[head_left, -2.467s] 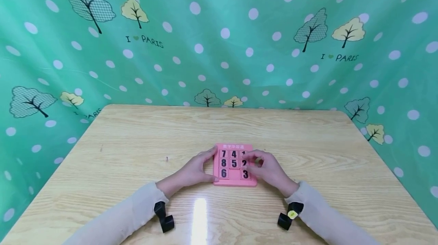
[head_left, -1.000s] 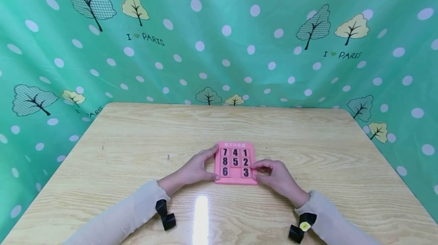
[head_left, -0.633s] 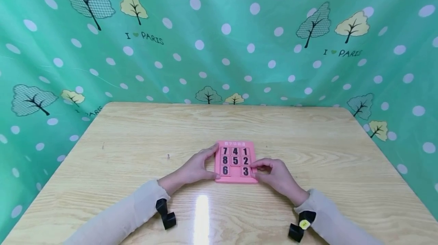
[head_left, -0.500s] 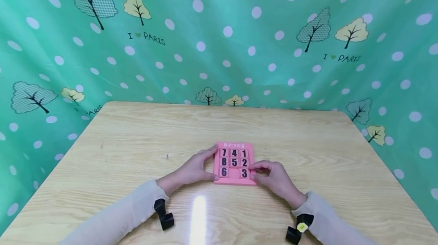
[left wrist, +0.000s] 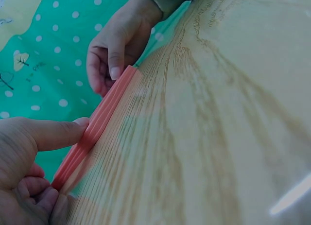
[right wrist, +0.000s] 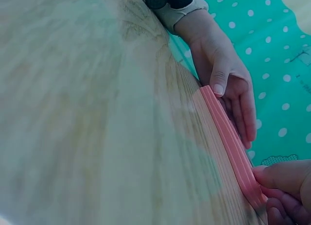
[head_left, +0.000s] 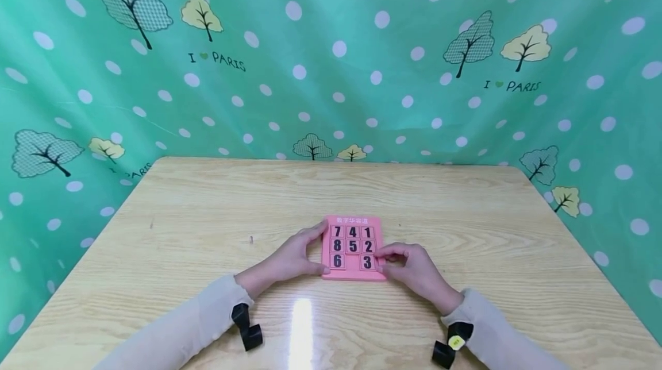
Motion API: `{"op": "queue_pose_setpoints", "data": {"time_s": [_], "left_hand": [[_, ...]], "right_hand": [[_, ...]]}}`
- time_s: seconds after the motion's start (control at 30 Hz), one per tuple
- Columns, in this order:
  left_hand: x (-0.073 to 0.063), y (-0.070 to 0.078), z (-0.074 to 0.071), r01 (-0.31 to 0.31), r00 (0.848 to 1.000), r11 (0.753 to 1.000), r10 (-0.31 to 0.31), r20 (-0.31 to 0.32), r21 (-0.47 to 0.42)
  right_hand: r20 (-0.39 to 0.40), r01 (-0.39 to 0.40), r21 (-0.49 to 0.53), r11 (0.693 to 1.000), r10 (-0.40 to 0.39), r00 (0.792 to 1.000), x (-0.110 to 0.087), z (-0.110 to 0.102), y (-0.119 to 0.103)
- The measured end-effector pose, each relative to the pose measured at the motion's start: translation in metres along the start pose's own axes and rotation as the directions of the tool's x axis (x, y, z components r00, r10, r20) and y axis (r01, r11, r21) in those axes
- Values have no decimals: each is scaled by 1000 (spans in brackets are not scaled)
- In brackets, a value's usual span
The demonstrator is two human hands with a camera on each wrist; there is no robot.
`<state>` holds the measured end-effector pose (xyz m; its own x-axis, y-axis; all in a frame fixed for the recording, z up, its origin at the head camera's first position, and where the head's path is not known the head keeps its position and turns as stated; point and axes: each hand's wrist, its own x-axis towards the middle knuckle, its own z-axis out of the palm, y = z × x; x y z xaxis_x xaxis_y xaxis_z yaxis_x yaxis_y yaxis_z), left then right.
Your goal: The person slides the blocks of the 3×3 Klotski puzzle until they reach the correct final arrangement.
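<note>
A pink sliding number puzzle (head_left: 357,276) lies flat on the table. Its rows read 7 4 1, then 8 5 2; in the bottom row an open slot separates tile 6 (head_left: 337,261) from tile 3 (head_left: 367,262). My left hand (head_left: 289,255) grips the puzzle's left edge, its thumb low and its fingers near the top corner. On the lower right edge, beside tile 3, my right hand (head_left: 416,271) has its thumb and curled fingers. The right wrist view shows the right thumb (right wrist: 282,176) against the puzzle's pink side (right wrist: 231,142). The fingertips there are partly hidden.
A pale wooden table (head_left: 233,203) surrounds the puzzle. Behind it hangs a green dotted curtain (head_left: 331,88) with tree prints. Black cameras are strapped to the left wrist (head_left: 247,327) and the right wrist (head_left: 452,344). A light reflection crosses the front of the table.
My right hand has gone from over tiles 1 and 2 down to the lower right edge. Tile 3 has slid slightly left. My left hand keeps its grip; the head view shifts slightly.
</note>
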<state>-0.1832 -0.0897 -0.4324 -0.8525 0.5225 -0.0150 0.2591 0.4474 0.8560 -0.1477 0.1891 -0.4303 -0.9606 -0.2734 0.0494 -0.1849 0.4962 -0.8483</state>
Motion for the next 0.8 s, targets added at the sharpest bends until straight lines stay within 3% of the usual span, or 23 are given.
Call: {"op": "queue_pose_setpoints", "data": {"time_s": [0.57, 0.8], "left_hand": [[0, -2, -1, -24, 1000, 1000, 24, -6, -4], [1, -5, 0, -8, 1000, 1000, 8, 3, 3]], "right_hand": [[-61, -34, 1, 999, 34, 998, 1, 12, -6], [-86, -39, -31, 999, 36, 996, 1, 17, -7]]}}
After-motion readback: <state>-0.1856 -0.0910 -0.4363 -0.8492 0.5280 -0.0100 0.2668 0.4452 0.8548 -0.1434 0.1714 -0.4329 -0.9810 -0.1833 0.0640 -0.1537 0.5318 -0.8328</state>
